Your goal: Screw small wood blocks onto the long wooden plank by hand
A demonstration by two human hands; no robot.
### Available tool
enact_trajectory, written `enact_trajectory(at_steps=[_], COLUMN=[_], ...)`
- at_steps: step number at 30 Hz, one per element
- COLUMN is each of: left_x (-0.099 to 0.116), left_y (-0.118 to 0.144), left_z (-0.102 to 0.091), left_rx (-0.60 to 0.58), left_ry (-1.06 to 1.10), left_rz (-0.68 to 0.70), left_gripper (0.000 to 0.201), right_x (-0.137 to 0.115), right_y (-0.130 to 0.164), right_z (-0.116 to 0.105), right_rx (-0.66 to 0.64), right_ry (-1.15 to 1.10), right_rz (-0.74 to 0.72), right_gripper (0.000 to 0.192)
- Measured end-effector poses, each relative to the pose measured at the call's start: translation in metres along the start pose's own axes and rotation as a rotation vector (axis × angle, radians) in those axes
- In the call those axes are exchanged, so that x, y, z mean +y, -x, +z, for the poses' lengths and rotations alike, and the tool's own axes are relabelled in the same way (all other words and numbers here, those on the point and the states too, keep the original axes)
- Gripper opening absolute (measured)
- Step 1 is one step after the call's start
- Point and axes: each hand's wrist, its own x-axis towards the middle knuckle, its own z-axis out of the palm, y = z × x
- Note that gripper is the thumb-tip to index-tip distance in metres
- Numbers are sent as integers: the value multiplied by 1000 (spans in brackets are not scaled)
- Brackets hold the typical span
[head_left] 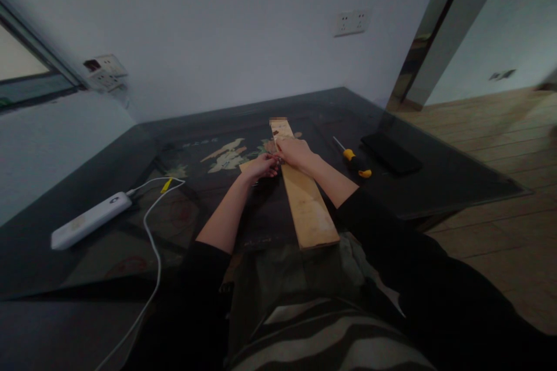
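We've both hands on the plank point(307, 203): left hand point(260, 167) & right hand point(295, 152) pinch sth small, can't tell what. Plank looks stiff, light; grip its long edges.

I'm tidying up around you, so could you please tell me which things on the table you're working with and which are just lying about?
In use:
wooden plank, under the right hand
small wood piece beside it, at the left hand

Lying about:
yellow-handled screwdriver
black phone
white power bank with its white cable
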Motion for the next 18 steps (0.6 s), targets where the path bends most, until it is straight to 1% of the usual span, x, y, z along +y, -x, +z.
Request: enact_trajectory(at_steps=[2, 3, 6, 12, 14, 18], left_x=[-1, -1, 1, 4, 4, 2], left_y=[-1, -1, 0, 4, 4, 4], left_z=[0, 0, 1, 3, 3, 3], left_rx=[-5, 0, 26, 36, 30, 20], left_ry=[-6, -9, -9, -16, -11, -5], left_rz=[6, 3, -14, -22, -19, -4], left_gripper=[9, 9, 8, 9, 8, 8], right_x=[-1, -1, -2, -2, -2, -1], right_y=[0, 0, -2, -3, -5, -8], right_z=[0, 0, 1, -1, 1, 11], right_rx=[-2, -10, -27, -19, -3, 23], right_ry=[8, 12, 20, 34, 25, 41], right_rz=[34, 44, 26, -39, -47, -40], right_gripper=[40, 39, 32, 27, 24, 26])
